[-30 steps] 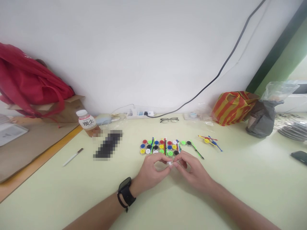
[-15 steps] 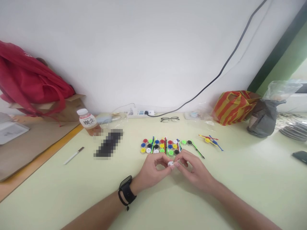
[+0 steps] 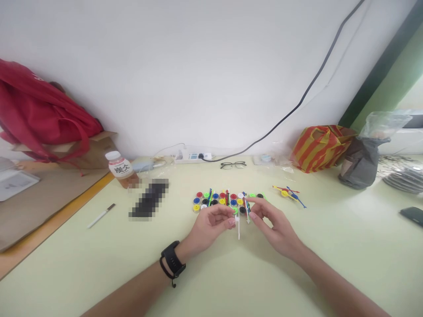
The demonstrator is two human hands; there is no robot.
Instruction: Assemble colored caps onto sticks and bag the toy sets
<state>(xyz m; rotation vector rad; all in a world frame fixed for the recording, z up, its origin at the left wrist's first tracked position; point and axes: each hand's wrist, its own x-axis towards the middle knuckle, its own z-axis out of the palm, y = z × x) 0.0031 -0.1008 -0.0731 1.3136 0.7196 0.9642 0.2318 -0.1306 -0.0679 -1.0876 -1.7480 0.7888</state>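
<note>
My left hand (image 3: pixel 209 229) pinches a white arrow-shaped spinner (image 3: pixel 239 231) by a small white round part at its middle. Its thin arm stands upright in the view, apart from my right hand. My right hand (image 3: pixel 274 224) is open, thumb and forefinger spread, beside a bundle of coloured arrow strips (image 3: pixel 246 207); contact with them is unclear. Just beyond both hands lie rows of coloured round pieces (image 3: pixel 197 200) in red, blue, yellow, green, white and black, with more arrow strips (image 3: pixel 228 198) between them. My left fingers hide some pieces.
A few loose arrow spinners (image 3: pixel 286 193) lie to the right. Glasses (image 3: pixel 233 165) and a power strip (image 3: pixel 192 157) sit near the wall. Left are a drink bottle (image 3: pixel 121 169) and a white pen-like stick (image 3: pixel 101 215). A striped bag (image 3: pixel 319 147) stands at the back right.
My hands have moved apart. The right one has let go and shifted right, its fingers spreading. The white spinner stays in my left hand, its arm now showing upright.
</note>
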